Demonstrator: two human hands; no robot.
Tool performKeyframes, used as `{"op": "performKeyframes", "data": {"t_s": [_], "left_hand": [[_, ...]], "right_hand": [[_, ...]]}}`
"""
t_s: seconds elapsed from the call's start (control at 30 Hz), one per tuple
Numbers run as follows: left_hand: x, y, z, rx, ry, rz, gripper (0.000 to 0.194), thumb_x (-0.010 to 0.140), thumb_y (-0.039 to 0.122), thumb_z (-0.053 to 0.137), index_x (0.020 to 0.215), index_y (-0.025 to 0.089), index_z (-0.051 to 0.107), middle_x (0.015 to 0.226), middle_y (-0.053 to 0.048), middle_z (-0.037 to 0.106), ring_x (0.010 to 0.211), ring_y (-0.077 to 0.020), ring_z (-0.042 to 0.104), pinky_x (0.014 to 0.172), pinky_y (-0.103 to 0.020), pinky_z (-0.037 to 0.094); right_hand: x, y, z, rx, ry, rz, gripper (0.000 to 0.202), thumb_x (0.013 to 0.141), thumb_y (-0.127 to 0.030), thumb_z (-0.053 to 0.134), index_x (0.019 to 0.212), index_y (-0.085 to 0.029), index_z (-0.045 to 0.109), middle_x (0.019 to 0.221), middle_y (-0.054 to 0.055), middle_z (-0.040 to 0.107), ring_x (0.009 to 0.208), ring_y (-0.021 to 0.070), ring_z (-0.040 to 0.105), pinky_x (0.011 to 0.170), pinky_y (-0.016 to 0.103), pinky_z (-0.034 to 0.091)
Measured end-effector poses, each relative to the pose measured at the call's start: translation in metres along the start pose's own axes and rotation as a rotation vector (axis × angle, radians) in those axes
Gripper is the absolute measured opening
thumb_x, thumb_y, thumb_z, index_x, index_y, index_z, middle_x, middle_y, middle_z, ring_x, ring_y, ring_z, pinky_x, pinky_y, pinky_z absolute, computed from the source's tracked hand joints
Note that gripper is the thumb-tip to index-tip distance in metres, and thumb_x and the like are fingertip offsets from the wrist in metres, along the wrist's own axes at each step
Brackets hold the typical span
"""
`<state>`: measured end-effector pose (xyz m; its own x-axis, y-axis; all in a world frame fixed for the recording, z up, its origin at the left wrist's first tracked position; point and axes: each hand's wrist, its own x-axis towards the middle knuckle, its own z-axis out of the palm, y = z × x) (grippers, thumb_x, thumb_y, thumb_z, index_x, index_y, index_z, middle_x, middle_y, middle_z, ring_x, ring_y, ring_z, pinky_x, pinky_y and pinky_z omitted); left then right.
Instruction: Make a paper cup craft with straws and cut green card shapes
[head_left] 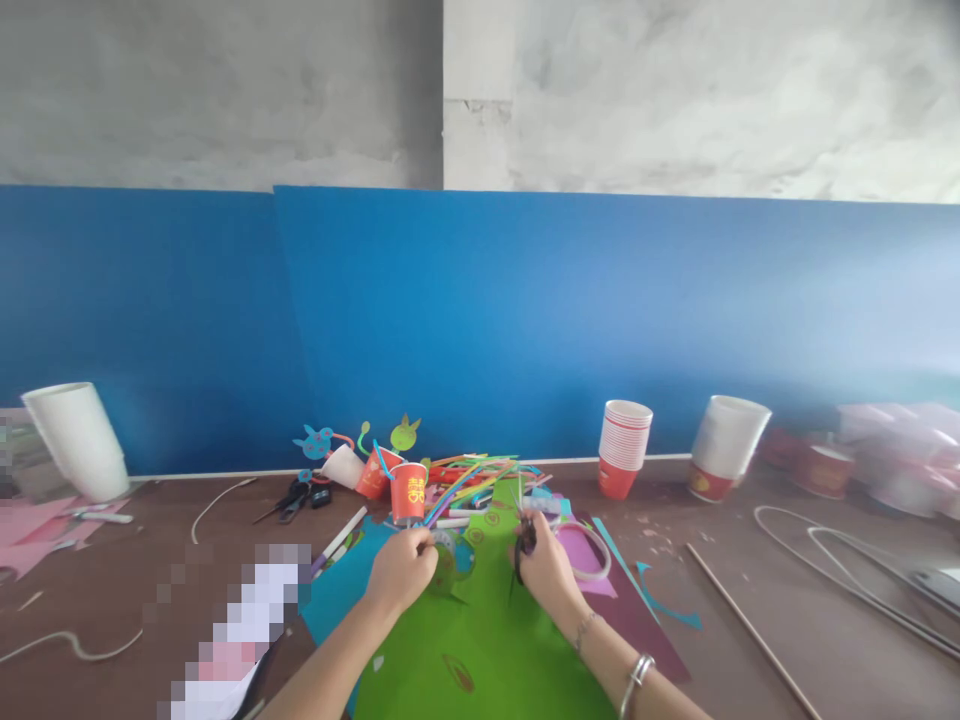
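My right hand [546, 562] is closed around black-handled scissors [528, 538], their blades pointing up and away from me. My left hand [403, 572] is closed, thumb against bent fingers; what it pinches is too small to make out. Just beyond it is a red paper cup [409, 492] with gold lettering and a blue pipe cleaner handle [383, 458]. Whether that hand touches the cup I cannot tell. Green paper [487, 650] lies under both hands over blue paper [330, 600]. Between the hands is a roll of clear tape [444, 560].
Colourful pipe cleaners [480, 480] are heaped behind the paper. Decorated cups [375, 472] with animal cutouts stand at back left. Stacked cups [625, 445] stand at back right. A wooden stick [750, 625] and a cable [825, 560] lie at right. A blue partition [480, 320] borders the table.
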<state>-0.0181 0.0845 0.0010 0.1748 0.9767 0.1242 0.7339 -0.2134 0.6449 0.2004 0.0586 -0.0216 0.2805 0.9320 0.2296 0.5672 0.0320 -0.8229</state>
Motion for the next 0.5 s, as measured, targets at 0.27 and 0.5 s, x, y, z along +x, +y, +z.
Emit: {"op": "performKeyframes", "data": {"t_s": [0.27,0.5], "left_hand": [[-0.002,0.001,0.005,-0.006,-0.011,0.044,0.016,0.070,0.012,0.048,0.063,0.020,0.061,0.061,-0.001,0.059,0.063,-0.0173,0.053,0.058,-0.024,0.027],[-0.001,-0.002,0.006,-0.016,-0.053,0.111,0.025,0.072,0.010,0.043,0.054,0.021,0.058,0.054,0.002,0.056,0.059,-0.0158,0.054,0.055,-0.023,0.027]], "right_hand": [[-0.001,-0.002,0.004,0.315,-0.073,-0.046,0.034,0.064,-0.021,0.061,0.098,-0.021,0.053,0.086,0.006,0.068,0.073,0.0220,0.064,0.064,0.030,0.048],[0.012,-0.015,-0.026,0.652,0.217,0.015,0.036,0.065,-0.034,0.070,0.094,-0.021,0.056,0.074,0.000,0.063,0.067,0.0186,0.059,0.062,0.029,0.046]]}}
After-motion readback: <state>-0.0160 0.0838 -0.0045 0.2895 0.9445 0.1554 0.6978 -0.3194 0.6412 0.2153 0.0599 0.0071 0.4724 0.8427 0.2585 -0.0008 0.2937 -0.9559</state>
